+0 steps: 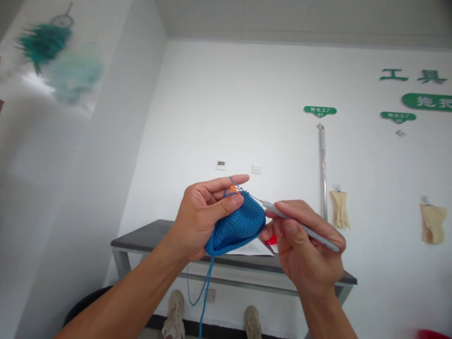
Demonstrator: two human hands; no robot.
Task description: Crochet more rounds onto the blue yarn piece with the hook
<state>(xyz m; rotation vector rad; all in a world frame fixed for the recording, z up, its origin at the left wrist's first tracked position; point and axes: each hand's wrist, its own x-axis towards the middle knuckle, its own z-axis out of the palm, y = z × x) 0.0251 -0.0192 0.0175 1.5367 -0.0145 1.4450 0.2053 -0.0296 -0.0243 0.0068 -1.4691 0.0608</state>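
My left hand point(206, 207) pinches the upper edge of a blue crocheted piece point(238, 223) between thumb and fingers. Blue yarn point(208, 278) runs over the raised left index finger, and strands hang below the piece. Close to the left fingertips, a small orange stitch marker point(236, 189) sits at the edge. In my right hand point(307, 240) is a crochet hook point(300, 226) with a grey handle, held like a pen. Its metal shaft reaches the top edge of the piece beside the marker; whether the tip is inside a stitch I cannot tell.
Behind the hands stands a dark-topped table point(151, 235) with a printed paper point(252, 248) and something red point(271, 240) on it. A metal pole point(322, 174) and pale gloves point(340, 209) hang on the white wall. Feathered ornaments point(45, 44) hang at upper left.
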